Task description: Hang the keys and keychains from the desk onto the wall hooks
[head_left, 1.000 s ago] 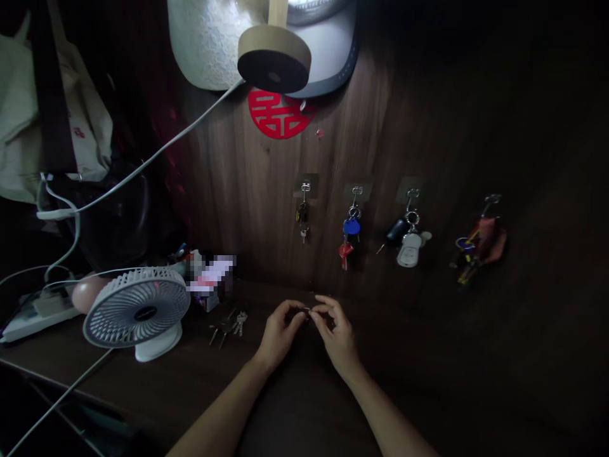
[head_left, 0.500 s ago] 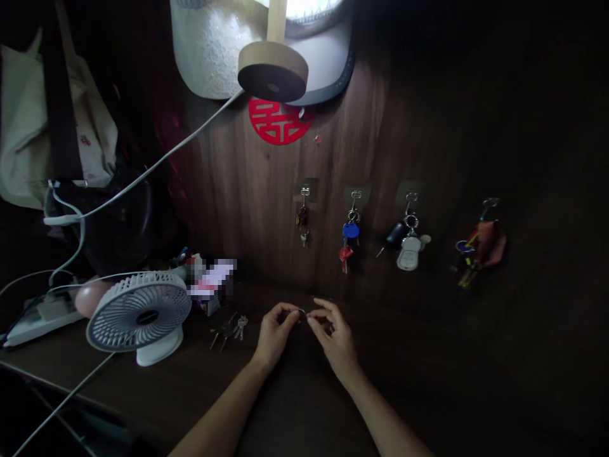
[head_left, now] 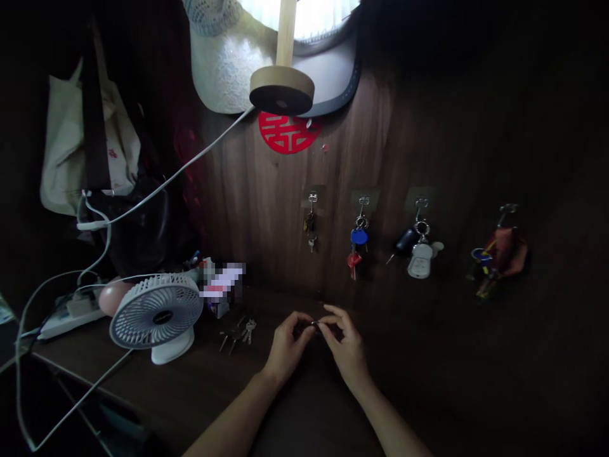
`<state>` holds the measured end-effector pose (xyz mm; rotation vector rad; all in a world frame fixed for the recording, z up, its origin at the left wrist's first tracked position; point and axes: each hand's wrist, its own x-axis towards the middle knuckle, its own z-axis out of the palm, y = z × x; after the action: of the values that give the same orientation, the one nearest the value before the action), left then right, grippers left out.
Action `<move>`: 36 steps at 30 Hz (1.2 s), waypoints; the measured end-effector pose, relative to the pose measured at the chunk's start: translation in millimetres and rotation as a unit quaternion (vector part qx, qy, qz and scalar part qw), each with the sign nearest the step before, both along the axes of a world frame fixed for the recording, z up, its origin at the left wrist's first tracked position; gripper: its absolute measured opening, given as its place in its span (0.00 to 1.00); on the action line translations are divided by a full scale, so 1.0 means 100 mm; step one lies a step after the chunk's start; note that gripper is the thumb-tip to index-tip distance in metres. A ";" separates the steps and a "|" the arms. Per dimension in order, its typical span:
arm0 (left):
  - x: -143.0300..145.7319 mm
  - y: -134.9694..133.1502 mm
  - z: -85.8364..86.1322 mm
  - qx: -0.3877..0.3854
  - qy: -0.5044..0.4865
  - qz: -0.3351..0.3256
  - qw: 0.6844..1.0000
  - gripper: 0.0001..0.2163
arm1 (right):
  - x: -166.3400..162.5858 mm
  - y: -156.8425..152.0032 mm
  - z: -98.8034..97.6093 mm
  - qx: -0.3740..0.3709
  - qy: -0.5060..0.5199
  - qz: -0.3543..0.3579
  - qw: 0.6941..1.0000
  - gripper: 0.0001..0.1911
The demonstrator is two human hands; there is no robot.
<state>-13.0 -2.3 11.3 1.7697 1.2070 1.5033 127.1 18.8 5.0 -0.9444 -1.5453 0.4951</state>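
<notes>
Between the fingertips of both hands is a small thin metal ring, which looks like a key ring and is mostly covered by the fingers. My left hand pinches it from the left with thumb and forefinger. From the other side my right hand pinches it too, its upper fingers partly raised. To the left of my left hand, several loose keys lie on the dark desk, some silver and some hard to make out in the shade.
Bunches of keys hang from wall hooks: small keys, keys with a blue tag, a grey fob and a reddish pouch. At left stand a white fan and a power strip. A lamp base hangs above.
The whole view has shifted, so everything sits a little further right and lower. The ring showed as an open curve between the fingertips before; now the fingertips are closer together and cover more of it.
</notes>
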 end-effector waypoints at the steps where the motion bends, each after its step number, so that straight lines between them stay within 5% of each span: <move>1: -0.01 -0.01 0.01 0.009 0.015 0.008 1.000 0.07 | 0.00 0.00 -0.02 0.008 -0.015 0.003 1.000 0.16; 7: -0.07 -0.01 0.01 0.032 0.101 0.014 0.994 0.06 | -0.01 0.01 -0.09 0.027 -0.060 0.003 0.998 0.14; 15: -0.07 0.05 0.15 -0.024 0.075 0.032 0.996 0.06 | 0.04 0.04 -0.04 -0.008 -0.034 -0.023 0.999 0.15; 26: -0.28 0.52 0.85 0.039 0.052 0.060 0.996 0.07 | 0.03 0.07 -0.08 -0.035 -0.028 -0.024 0.999 0.14; 36: -0.18 1.00 1.50 0.129 0.008 0.097 0.987 0.09 | 0.03 0.06 -0.07 -0.059 0.004 -0.014 0.998 0.15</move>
<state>-31.1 97.8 161.1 1.8729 1.2707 1.8330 129.7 25.3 -1.6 -1.0517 -1.5058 0.5740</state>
